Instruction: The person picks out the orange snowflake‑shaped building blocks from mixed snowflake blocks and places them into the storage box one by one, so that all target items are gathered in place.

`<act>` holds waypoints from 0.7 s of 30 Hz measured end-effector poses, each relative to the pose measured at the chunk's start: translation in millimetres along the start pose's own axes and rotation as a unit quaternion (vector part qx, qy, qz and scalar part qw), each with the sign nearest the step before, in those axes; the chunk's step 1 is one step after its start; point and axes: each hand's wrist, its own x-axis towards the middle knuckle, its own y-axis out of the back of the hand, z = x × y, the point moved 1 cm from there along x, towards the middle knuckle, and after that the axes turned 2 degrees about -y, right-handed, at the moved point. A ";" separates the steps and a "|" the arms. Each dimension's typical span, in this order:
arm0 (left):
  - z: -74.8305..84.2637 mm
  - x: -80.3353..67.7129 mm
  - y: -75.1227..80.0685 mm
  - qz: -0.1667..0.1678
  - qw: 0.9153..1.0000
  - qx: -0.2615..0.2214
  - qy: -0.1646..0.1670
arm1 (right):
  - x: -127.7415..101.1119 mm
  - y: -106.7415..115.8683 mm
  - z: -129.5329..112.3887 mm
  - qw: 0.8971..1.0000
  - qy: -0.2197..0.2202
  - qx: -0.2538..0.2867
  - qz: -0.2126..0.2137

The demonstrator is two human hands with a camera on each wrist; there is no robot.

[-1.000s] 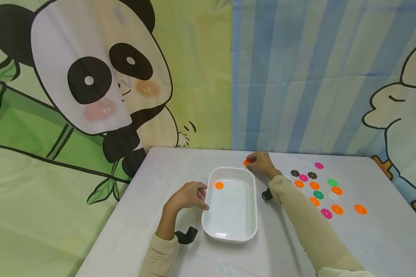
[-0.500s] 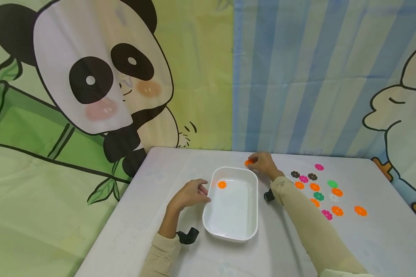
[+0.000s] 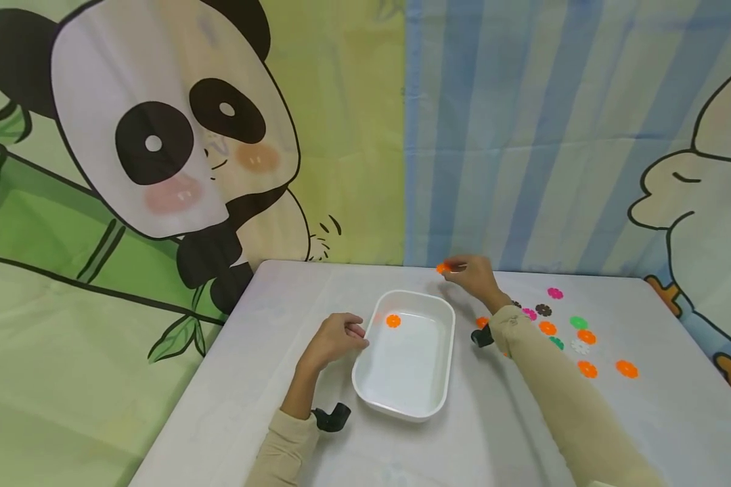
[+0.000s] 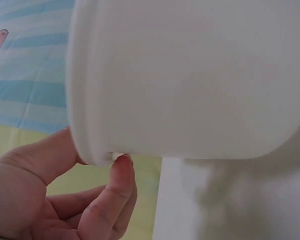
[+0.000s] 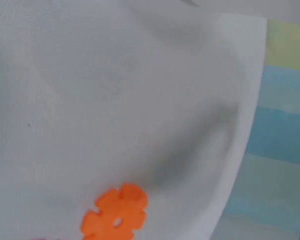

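My left hand holds the left rim of a white rectangular tray, with thumb and finger at the rim in the left wrist view. Inside the tray lies one orange flower-shaped plastic disc with a notched edge. Beyond the tray's far right corner, my right hand is raised near the table's back edge, pinching another orange disc at its fingertips. On the table below the right wrist is a further orange disc; in the right wrist view only a sliver of the right hand shows, at the right edge.
Several loose discs are scattered on the right of the white table, among them a pink disc, a brown disc, a green disc and a white disc. My right sleeve covers some. A printed curtain stands behind.
My right hand has lifted from the table and moved slightly right, carrying the orange disc. An orange disc under the right wrist has come into view. The left hand stays at the tray's rim.
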 end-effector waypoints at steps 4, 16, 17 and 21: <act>-0.4 2.0 -1.5 0.018 1.000 0.002 0.012 | -2.1 8.8 -6.2 0.999 0.018 0.035 0.002; 5.3 12.7 -7.9 0.045 0.999 0.012 0.008 | -10.3 22.8 -26.2 0.995 0.061 0.073 0.016; 6.0 13.7 -8.0 0.051 0.999 0.017 0.006 | -9.8 22.9 -27.7 0.995 0.069 0.076 0.017; 9.2 17.2 -7.9 0.077 0.997 0.016 0.003 | -14.8 23.2 -43.3 0.991 0.096 0.086 0.018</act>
